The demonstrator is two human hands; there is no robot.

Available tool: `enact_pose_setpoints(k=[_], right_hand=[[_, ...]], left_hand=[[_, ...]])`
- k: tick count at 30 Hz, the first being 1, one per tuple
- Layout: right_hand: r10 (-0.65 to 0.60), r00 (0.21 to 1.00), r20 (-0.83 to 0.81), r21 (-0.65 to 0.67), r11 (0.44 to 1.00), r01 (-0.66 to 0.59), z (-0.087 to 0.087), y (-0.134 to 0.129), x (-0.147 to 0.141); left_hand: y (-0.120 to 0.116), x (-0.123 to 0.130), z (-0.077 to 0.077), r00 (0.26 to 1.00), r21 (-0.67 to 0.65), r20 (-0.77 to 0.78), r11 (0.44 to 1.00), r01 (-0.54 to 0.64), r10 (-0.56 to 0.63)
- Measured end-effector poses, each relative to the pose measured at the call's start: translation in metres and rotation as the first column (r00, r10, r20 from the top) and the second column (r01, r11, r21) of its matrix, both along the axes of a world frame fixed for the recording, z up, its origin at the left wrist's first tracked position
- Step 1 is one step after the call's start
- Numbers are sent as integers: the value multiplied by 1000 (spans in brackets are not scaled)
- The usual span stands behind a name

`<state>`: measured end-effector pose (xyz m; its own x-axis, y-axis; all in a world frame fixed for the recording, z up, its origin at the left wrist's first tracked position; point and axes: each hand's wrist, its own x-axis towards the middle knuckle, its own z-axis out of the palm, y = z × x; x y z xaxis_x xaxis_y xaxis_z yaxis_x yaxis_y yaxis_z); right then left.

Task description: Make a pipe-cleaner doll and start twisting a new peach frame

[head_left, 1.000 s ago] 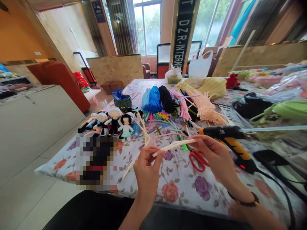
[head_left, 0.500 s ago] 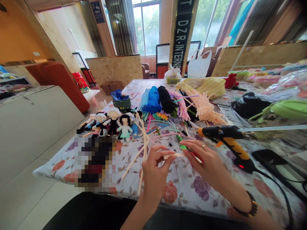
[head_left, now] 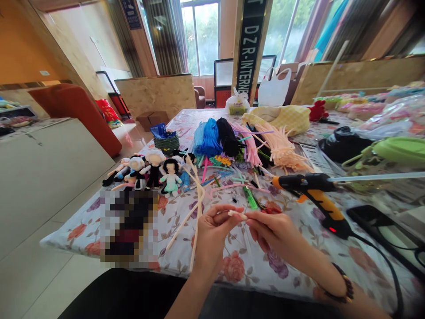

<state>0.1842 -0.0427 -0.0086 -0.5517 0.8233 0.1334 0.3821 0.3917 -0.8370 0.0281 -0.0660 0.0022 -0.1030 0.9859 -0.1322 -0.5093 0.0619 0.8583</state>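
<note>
Fingertip handling of a short cream chenille piece (head_left: 235,214) seems the step in hand: the left hand (head_left: 212,237) pinches it narrowly, and the right hand (head_left: 282,232) closes on its other end, above the floral tablecloth (head_left: 252,277) (red scissors (head_left: 274,207) lie just beyond). Further shaping would call for light, steady pinches.

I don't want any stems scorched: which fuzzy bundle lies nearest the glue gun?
The peach bundle, beyond the glue gun; the pink bundle, black bundle and blue bundle lie farther left.
</note>
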Motion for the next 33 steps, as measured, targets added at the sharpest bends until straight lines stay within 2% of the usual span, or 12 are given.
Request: enact_pose_setpoints(k=[5, 9, 14, 25, 33], right_hand=[[8, 998, -63, -146, 989, -17, 6, -3, -4], [-18, 992, -124, -179, 984, -5, 6, -5, -7], [-54, 992, -118, -183, 983, 32, 2, -8, -10], [-161, 986, -31, -163, 975, 154, 3, -10, -12], [-204, 978, 48, -53, 977, 207, 0, -10, -10]], left_hand=[[0, 1, -2, 998, 5, 56, 1000, -3, 2], [0, 2, -1, 997, -17, 63, 999, -31, 33], [0, 4, -2, 996, -47, 43, 996, -70, 72], [-2, 6, -2, 979, -27, -171, 992, -119, 113], [-1, 9, -5, 973, -36, -208, 993, -108, 99]])
